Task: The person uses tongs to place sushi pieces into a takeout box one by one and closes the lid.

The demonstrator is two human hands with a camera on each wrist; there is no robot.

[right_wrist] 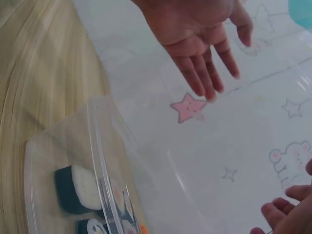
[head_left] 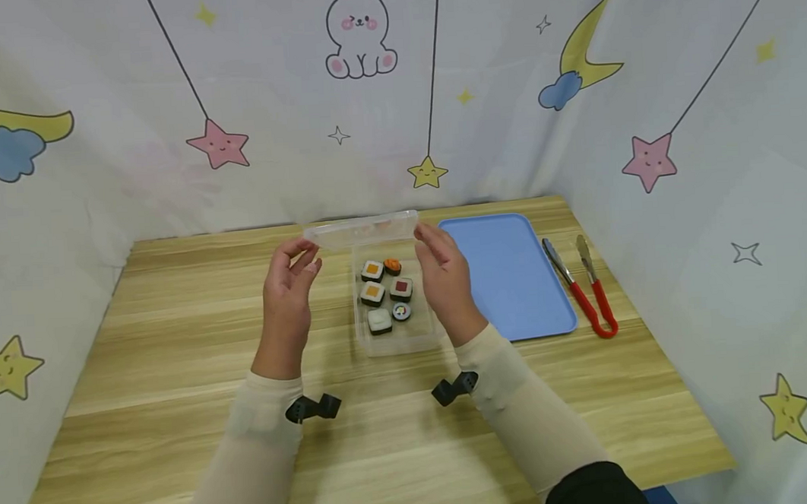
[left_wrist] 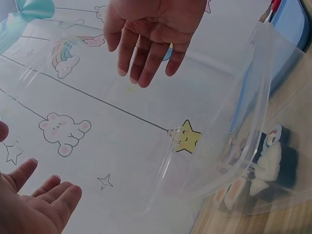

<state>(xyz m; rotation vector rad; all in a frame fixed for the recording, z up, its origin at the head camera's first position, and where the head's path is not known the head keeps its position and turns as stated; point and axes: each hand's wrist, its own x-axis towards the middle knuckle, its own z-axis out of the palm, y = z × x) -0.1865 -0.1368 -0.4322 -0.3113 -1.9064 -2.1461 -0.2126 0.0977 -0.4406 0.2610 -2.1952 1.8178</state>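
A clear plastic box [head_left: 403, 346] stands on the table, its transparent lid [head_left: 364, 231] raised at the far side. Inside lie several toy sushi pieces, among them an orange-topped piece [head_left: 393, 265], a white-topped piece [head_left: 380, 321] and a roll with a dark red centre [head_left: 401, 288]. My left hand [head_left: 288, 304] is at the lid's left end, my right hand [head_left: 449, 284] at its right end. Both wrist views show extended fingers, with the left hand [right_wrist: 197, 41] and right hand [left_wrist: 153, 36] facing each other across the lid. Whether fingertips touch the lid, I cannot tell.
Right of the box lies a blue tray [head_left: 507, 277], partly behind my right hand. Tongs with red handles [head_left: 594, 307] rest beyond it, near the table's right edge. A printed curtain [head_left: 270, 190] hangs behind the wooden table [head_left: 195, 324].
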